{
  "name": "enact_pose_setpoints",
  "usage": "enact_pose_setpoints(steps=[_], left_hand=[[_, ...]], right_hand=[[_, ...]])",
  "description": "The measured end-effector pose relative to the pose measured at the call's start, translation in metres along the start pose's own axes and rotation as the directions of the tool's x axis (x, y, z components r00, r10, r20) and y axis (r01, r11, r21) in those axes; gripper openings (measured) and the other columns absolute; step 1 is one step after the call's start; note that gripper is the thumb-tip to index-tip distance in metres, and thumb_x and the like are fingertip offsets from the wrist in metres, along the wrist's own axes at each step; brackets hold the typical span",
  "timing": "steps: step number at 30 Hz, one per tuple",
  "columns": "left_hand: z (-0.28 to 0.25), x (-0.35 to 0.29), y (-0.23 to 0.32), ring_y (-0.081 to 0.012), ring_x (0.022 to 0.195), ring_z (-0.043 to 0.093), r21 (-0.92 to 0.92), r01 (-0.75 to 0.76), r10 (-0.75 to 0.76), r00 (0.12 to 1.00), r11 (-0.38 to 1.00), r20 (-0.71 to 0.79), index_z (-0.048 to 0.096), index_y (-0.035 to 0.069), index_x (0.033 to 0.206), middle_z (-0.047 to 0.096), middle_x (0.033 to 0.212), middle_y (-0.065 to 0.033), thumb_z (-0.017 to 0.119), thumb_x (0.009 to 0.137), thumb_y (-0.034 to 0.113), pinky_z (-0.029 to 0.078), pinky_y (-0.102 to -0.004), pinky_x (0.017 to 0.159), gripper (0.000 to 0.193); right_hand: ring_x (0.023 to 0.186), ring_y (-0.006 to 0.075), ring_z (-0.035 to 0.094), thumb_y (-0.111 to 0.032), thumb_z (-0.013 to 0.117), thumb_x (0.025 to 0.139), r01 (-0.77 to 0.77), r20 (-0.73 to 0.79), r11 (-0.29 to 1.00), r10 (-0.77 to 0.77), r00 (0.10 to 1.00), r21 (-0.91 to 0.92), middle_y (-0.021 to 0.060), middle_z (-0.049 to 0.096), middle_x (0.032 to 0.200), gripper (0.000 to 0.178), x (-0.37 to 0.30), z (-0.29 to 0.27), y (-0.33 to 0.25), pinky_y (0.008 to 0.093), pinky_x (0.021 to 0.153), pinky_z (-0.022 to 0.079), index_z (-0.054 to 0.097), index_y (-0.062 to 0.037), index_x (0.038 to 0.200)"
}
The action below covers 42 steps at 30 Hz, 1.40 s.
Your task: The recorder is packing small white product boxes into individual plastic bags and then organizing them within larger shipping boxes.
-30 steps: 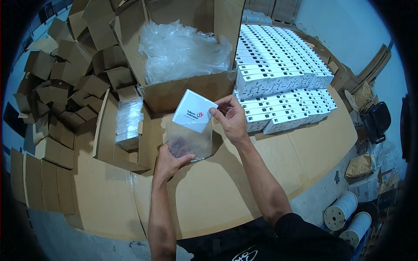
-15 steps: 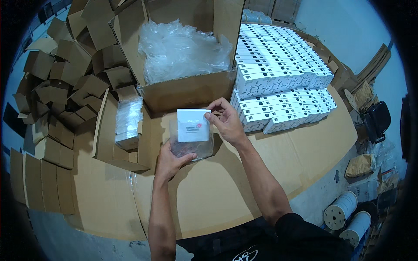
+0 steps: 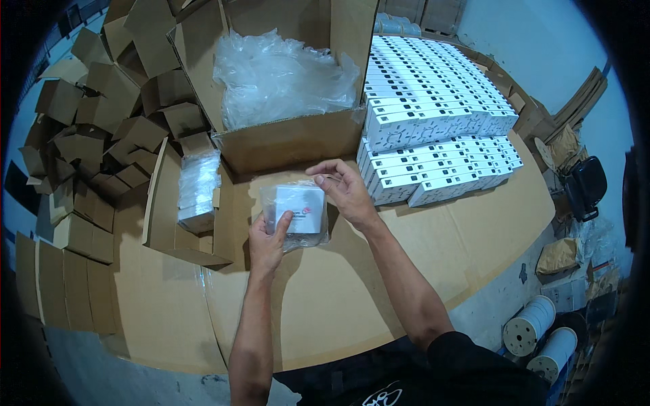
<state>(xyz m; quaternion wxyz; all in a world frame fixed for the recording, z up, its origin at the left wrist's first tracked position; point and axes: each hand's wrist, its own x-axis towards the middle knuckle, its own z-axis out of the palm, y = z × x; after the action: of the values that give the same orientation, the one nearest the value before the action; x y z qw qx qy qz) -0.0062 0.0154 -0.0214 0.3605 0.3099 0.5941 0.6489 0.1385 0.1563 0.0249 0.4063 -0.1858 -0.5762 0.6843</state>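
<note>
A pale blue wall [image 3: 535,44] rises at right; grey floor [image 3: 166,380] shows below; a cardboard-covered table [image 3: 467,237] spans the middle.

A packing workshop: stacked white boxes [image 3: 440,108], brown cartons [image 3: 116,80], large spools [image 3: 531,325].

Above the table [image 3: 338,304], a box [image 3: 302,206] sits inside a plastic bag [image 3: 311,242] in the left hand [image 3: 266,247], the right hand [image 3: 345,193] at the bag's far right corner. Behind them I see a carton [image 3: 291,143] of loose bags [image 3: 284,81], with stacked boxes [image 3: 440,111] to its right. Left of the hands, a second carton [image 3: 157,216] holds bagged boxes [image 3: 198,183]; heaped cartons [image 3: 101,101] lie beyond it, farther left.
</note>
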Motion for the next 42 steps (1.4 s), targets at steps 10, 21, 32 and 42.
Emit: enact_pose_setpoints(steps=[10, 21, 32, 42], left_hand=[[0.009, 0.002, 0.002, -0.0125, 0.095, 0.065, -0.05, -0.059, 0.054, 0.994, 0.997, -0.098, 0.066, 0.001, 0.119, 0.071, 0.106, -0.0062, 0.072, 0.098, 0.025, 0.052, -0.0301, 0.086, 0.033], [0.006, 0.003, 0.006, -0.0098, 0.091, 0.061, 0.055, -0.042, 0.05, 0.986, 0.998, -0.156, 0.068, 0.0, 0.116, 0.07, 0.103, -0.0025, 0.066, 0.101, 0.029, 0.05, -0.028, 0.083, 0.032], [-0.003, 0.006, 0.005, -0.0131, 0.105, 0.061, -0.25, -0.212, 0.209, 0.977, 0.945, -0.042, 0.067, -0.001, 0.123, 0.068, 0.114, -0.005, 0.047, 0.11, 0.034, 0.048, -0.0305, 0.095, 0.042], [0.0, 0.002, 0.018, -0.0153, 0.114, 0.059, -0.304, -0.212, 0.226, 0.974, 0.929, 0.01, 0.057, 0.001, 0.135, 0.063, 0.123, -0.0075, 0.053, 0.106, 0.038, 0.048, -0.031, 0.098, 0.048]], right_hand=[[0.085, 0.0091, 0.065, -0.022, 0.069, 0.099, -0.227, -0.024, 0.966, 0.226, 0.974, -0.123, 0.0057, 0.072, 0.097, 0.029, -0.015, 0.01, 0.033, 0.0258, 0.077, 0.053, 0.066, 0.0025, 0.114], [0.089, 0.0093, 0.064, -0.02, 0.063, 0.103, -0.181, -0.112, 0.932, 0.226, 0.968, 0.314, 0.0041, 0.07, 0.101, 0.025, -0.019, 0.021, 0.041, 0.0266, 0.079, 0.054, 0.068, 0.0022, 0.115], [0.09, 0.0086, 0.064, -0.024, 0.062, 0.104, -0.088, -0.021, 0.991, 0.09, 0.996, 0.1, 0.0044, 0.074, 0.098, 0.029, -0.021, 0.017, 0.017, 0.0254, 0.08, 0.052, 0.075, 0.0014, 0.109], [0.103, 0.0144, 0.065, -0.026, 0.063, 0.102, -0.166, -0.005, 0.983, 0.166, 0.986, 0.082, 0.007, 0.072, 0.112, 0.033, -0.017, 0.008, 0.025, 0.0286, 0.09, 0.052, 0.069, -0.0001, 0.123]])
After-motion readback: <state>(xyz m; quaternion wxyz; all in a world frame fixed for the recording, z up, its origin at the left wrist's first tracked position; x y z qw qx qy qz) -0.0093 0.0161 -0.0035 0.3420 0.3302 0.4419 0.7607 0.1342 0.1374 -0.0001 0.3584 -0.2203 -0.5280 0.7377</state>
